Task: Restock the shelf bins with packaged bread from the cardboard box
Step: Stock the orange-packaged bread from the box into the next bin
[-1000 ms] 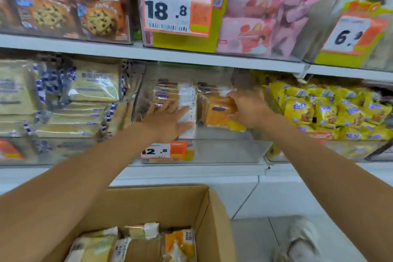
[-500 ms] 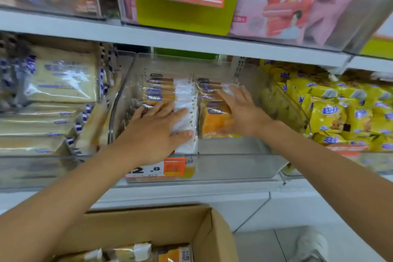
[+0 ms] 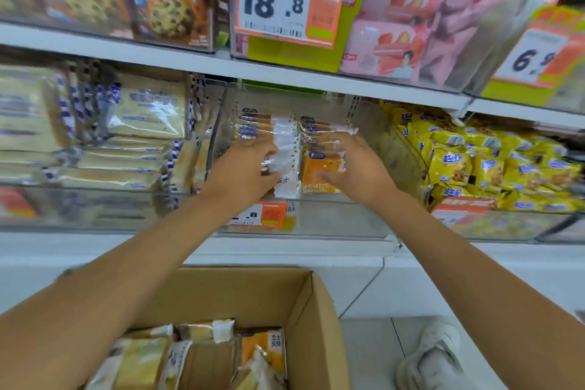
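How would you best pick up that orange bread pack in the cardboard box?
Probably from straight above: the cardboard box walls close off the sides. The orange bread pack seems to stand on end between other packs, so only its upper end is free; pinch that across its two flat faces.

White metal shelving (image 3: 158,57) fills the view under bright, even shop light. The upper level carries cookie boxes (image 3: 171,13), pink packs (image 3: 389,51) and an orange price tag (image 3: 285,6) reading 18.8. At lower right, yellow snack bags (image 3: 474,168) lie heaped. Below, a white base ledge (image 3: 285,250) meets a pale tiled floor (image 3: 364,358).
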`<state>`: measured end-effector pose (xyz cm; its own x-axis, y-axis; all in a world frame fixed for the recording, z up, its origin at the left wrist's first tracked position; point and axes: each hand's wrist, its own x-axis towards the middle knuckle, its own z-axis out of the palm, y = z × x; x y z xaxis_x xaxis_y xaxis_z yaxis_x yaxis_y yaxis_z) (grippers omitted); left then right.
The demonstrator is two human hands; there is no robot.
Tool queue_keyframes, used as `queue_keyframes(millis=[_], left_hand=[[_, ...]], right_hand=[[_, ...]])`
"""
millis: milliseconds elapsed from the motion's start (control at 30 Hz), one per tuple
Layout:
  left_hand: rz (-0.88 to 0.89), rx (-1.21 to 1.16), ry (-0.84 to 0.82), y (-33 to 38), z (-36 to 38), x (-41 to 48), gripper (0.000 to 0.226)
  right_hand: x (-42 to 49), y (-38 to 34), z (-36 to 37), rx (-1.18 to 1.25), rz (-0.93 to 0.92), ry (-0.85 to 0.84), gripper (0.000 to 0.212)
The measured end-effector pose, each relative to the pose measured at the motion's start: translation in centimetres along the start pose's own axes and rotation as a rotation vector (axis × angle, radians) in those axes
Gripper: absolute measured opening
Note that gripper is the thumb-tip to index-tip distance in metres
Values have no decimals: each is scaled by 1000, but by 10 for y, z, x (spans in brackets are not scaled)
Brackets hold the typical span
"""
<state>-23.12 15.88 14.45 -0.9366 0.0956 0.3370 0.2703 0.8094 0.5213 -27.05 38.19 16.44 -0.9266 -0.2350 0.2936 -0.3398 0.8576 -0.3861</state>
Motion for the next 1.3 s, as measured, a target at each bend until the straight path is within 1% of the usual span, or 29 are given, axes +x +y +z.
queue_keyframes(millis=[67, 100, 167, 200, 333, 400, 467, 567, 667, 700, 733, 767, 800, 833, 867, 933, 967, 1000, 1033, 1067, 1133, 1167, 1200, 1233, 1267, 1300], left_hand=[[-13, -71, 84, 9, -6, -27, 19], [-21, -86, 103, 11, -8, -43, 13], [-78, -94, 70, 7, -10, -80, 11], [-125, -98, 28, -2, -7, -99, 12], [-412, -55, -238, -70, 15, -186, 13], [-560, -81, -318, -110, 28, -229, 15], [-698, -116, -344, -145, 42, -267, 15], [-848, -229, -354, -182, 67, -309, 11], [-915, -336, -375, -203, 89, -337, 8], [-918, -359, -385, -208, 95, -343, 11], [-924, -384, -398, -212, 101, -349, 15], [-924, -407, -410, -214, 105, -353, 17], [-920, -416, -426, -215, 110, -355, 17], [-918, -417, -444, -215, 114, -357, 15], [-920, -411, -463, -214, 117, -358, 13], [-946, -422, -462, -210, 119, -355, 16], [-956, -435, -442, -208, 119, -351, 20], [-963, -435, -420, -204, 117, -345, 25], [-960, -430, -410, -200, 115, -336, 34], [-964, -461, -415, -195, 111, -327, 46], [-1026, -683, -450, -184, 102, -309, 73], [-1083, -817, -475, -179, 98, -302, 82], [-1155, -921, -493, -177, 94, -297, 85], [-1213, -988, -478, -176, 90, -294, 80], [-1250, -999, -448, -175, 85, -293, 68], [-1257, -990, -408, -173, 79, -293, 57]], right_hand=[[-35, -25, 8, 48, -11, 95, 46], [-54, -36, 15, 73, -34, 113, 38], [-93, -54, 38, 130, -82, 68, 31], [-112, -62, 53, 140, -90, -10, 30], [-182, -79, 126, 65, -40, -450, 40], [-207, -73, 173, 24, -5, -606, 41], [-226, -60, 217, 4, 47, -712, 43], [-245, -33, 272, 59, 210, -792, 56], [-260, -8, 325, 70, 407, -910, 84], [-267, 0, 342, 32, 450, -962, 92], [-274, 5, 358, -52, 437, -1020, 95], [-282, 10, 368, -166, 379, -1066, 92], [-290, 12, 376, -267, 305, -1068, 83], [-293, 10, 378, -307, 261, -1012, 71], [-294, 9, 382, -295, 260, -949, 61], [-286, 1, 377, -191, 272, -865, 53], [-278, -3, 371, -116, 247, -860, 52], [-267, -11, 361, 15, 234, -873, 50], [-252, -22, 346, 211, 272, -909, 46], [-238, -37, 330, 429, 358, -976, 41], [-214, -64, 298, 763, 528, -1105, 29], [-205, -74, 288, 917, 566, -1137, 22], [-200, -79, 281, 1073, 605, -1131, 22], [-195, -83, 274, 1199, 649, -1096, 31], [-193, -83, 269, 1251, 683, -1046, 44], [-191, -83, 265, 1226, 685, -987, 53]])
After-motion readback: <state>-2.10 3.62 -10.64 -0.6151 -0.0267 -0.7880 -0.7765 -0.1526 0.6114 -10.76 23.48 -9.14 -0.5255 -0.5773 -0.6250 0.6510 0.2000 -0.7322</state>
